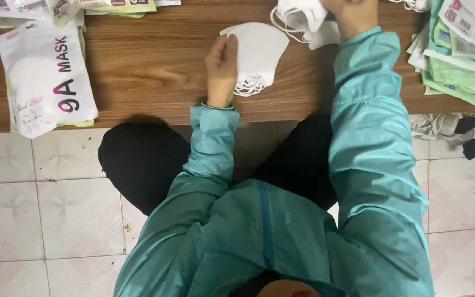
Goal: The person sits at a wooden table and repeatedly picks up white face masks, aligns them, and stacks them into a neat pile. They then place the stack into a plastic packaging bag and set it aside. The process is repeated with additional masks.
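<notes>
A folded white face mask (259,52) lies on the low wooden table (155,71), its ear loops bunched at the near edge. My left hand (221,69) rests on the mask's left side, thumb and fingers pinching its edge. My right hand (353,14) reaches to the table's far edge and grips a bunch of several white masks (303,19) with loose loops. Both arms wear teal sleeves.
A stack of white mask pouches (45,77) lies at the table's left end, more packets (83,6) along the far left edge. Green and white packets (460,55) pile at the right end. Cloth items (457,129) lie on the tiled floor at right.
</notes>
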